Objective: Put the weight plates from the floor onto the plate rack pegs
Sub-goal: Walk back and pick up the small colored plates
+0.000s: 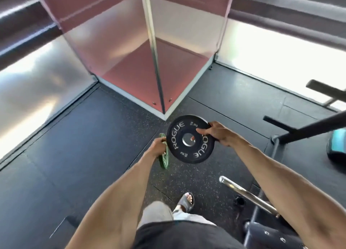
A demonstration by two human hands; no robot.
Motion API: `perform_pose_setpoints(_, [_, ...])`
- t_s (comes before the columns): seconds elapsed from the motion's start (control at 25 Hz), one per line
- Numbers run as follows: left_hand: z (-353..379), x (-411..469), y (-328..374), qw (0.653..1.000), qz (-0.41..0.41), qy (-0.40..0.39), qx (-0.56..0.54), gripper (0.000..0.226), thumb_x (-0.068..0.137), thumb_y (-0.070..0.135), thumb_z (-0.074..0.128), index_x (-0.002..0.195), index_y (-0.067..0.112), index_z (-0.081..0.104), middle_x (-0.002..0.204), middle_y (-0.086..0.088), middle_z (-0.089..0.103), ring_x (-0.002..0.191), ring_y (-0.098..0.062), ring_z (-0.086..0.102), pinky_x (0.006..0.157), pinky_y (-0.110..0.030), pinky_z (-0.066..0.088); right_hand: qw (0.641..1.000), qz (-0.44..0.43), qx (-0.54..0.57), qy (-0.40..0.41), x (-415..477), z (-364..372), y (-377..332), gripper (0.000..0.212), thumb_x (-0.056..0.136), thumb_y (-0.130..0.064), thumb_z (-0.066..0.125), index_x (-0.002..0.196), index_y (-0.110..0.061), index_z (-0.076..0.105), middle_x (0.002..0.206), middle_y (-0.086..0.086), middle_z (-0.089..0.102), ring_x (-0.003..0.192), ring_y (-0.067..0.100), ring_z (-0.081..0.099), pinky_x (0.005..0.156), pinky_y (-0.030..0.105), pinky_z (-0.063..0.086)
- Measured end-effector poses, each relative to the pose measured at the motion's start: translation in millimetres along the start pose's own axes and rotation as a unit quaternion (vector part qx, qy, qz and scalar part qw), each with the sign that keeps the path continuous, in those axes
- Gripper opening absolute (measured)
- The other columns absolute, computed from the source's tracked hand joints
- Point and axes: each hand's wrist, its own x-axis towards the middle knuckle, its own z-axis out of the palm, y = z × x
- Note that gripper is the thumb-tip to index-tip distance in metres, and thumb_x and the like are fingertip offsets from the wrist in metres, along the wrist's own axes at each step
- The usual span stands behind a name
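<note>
My right hand (218, 134) grips the right rim of a black Rogue weight plate (179, 136), held face up at waist height over the floor. Just left of it, my left hand (158, 145) is closed on a smaller green plate (164, 159), held edge-on and partly hidden behind the black one. A chrome peg (247, 194) of the plate rack sticks out at the lower right, below and to the right of both plates. The rack's dark frame (262, 228) shows beneath it.
A pink and glass-panelled pillar (149, 61) stands straight ahead, with its corner close to the plates. Black rubber flooring (74, 145) spreads to the left. Dark bars (309, 128) and a teal object (338, 145) sit at the right. My sandalled foot (187, 202) is below.
</note>
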Motion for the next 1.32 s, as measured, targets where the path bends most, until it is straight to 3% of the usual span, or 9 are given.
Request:
perform_pose_setpoints(0.16, [-2, 65, 84, 0.997, 0.050, -0.047, 0.028, 0.045, 0.089, -0.016, 0.035, 0.116, 0.000, 0.067, 0.100, -0.010, 0.065, 0.091, -0.019, 0.055, 0.065, -0.029, 0.046, 0.997, -0.002, 0.039, 0.071, 37, -50, -29, 0.016, 0.087, -0.014, 0.074, 0.102, -0.009, 0.071, 0.093, 0.009, 0.077, 0.081, 0.024, 0.072, 0.084, 0.039, 0.058])
perform_pose_setpoints(0.32, [11, 146, 152, 0.983, 0.085, -0.123, 0.107, 0.031, 0.091, -0.007, 0.042, 0.103, -0.002, 0.071, 0.092, -0.008, 0.067, 0.084, -0.018, 0.057, 0.072, -0.029, 0.047, 0.981, 0.003, 0.050, 0.187, 70, -99, -40, 0.014, 0.086, -0.017, 0.076, 0.099, -0.015, 0.071, 0.099, 0.008, 0.076, 0.088, 0.023, 0.070, 0.092, 0.042, 0.055])
perform_pose_setpoints(0.44, [24, 211, 213, 0.964, 0.111, -0.204, 0.128, 0.027, 0.092, 0.005, 0.042, 0.091, 0.007, 0.069, 0.086, -0.007, 0.064, 0.077, -0.020, 0.056, 0.069, -0.034, 0.046, 0.959, 0.007, 0.067, 0.277, 95, -136, -52, 0.012, 0.089, -0.020, 0.073, 0.100, -0.018, 0.068, 0.098, 0.005, 0.074, 0.091, 0.022, 0.069, 0.085, 0.037, 0.056])
perform_pose_setpoints(0.6, [46, 263, 306, 0.938, 0.137, -0.293, 0.125, 0.013, 0.083, 0.032, 0.049, 0.076, 0.021, 0.049, 0.084, -0.004, 0.051, 0.085, -0.020, 0.047, 0.073, -0.036, 0.036, 0.903, 0.015, 0.105, 0.415, 105, -175, -79, 0.013, 0.090, -0.021, 0.072, 0.101, -0.018, 0.065, 0.093, 0.002, 0.072, 0.088, 0.022, 0.069, 0.068, 0.015, 0.052])
perform_pose_setpoints(0.76, [88, 308, 380, 0.885, 0.175, -0.374, 0.217, 0.017, 0.092, 0.038, 0.058, 0.089, 0.021, 0.055, 0.098, -0.005, 0.053, 0.089, -0.020, 0.049, 0.077, -0.035, 0.037, 0.836, 0.035, 0.146, 0.528, 116, -212, -73, 0.031, 0.079, -0.037, 0.080, 0.103, -0.018, 0.071, 0.093, 0.001, 0.076, 0.089, 0.025, 0.073, 0.082, 0.042, 0.060])
perform_pose_setpoints(0.88, [130, 340, 422, 0.850, 0.193, -0.418, 0.255, 0.025, 0.092, 0.041, 0.062, 0.101, 0.018, 0.058, 0.101, -0.005, 0.057, 0.091, -0.020, 0.050, 0.074, -0.035, 0.037, 0.789, 0.049, 0.150, 0.594, 120, -241, -69, 0.022, 0.083, -0.028, 0.079, 0.100, -0.018, 0.070, 0.093, 0.003, 0.075, 0.085, 0.022, 0.072, 0.074, 0.029, 0.059])
perform_pose_setpoints(1.04, [198, 361, 476, 0.803, 0.239, -0.454, 0.304, 0.050, 0.088, 0.054, 0.065, 0.117, 0.013, 0.062, 0.104, -0.002, 0.063, 0.093, -0.018, 0.057, 0.075, -0.033, 0.044, 0.738, 0.056, 0.176, 0.649, 129, -291, -46, 0.025, 0.081, -0.028, 0.080, 0.104, -0.019, 0.072, 0.097, 0.006, 0.076, 0.092, 0.027, 0.072, 0.086, 0.047, 0.058])
perform_pose_setpoints(1.2, [268, 377, 520, 0.769, 0.285, -0.463, 0.336, 0.049, 0.089, 0.051, 0.065, 0.114, 0.009, 0.067, 0.107, -0.010, 0.068, 0.096, -0.025, 0.064, 0.086, -0.040, 0.053, 0.685, 0.072, 0.205, 0.695, 129, -338, -36, 0.025, 0.081, -0.025, 0.079, 0.103, -0.016, 0.072, 0.095, 0.006, 0.076, 0.091, 0.027, 0.072, 0.085, 0.047, 0.058])
perform_pose_setpoints(1.32, [312, 382, 553, 0.753, 0.305, -0.477, 0.336, 0.060, 0.079, 0.064, 0.067, 0.108, 0.012, 0.070, 0.103, -0.006, 0.068, 0.101, -0.027, 0.066, 0.094, -0.042, 0.054, 0.669, 0.101, 0.173, 0.715, 121, -374, -33, 0.027, 0.083, -0.023, 0.079, 0.102, -0.005, 0.071, 0.094, 0.012, 0.075, 0.084, 0.026, 0.071, 0.078, 0.039, 0.059])
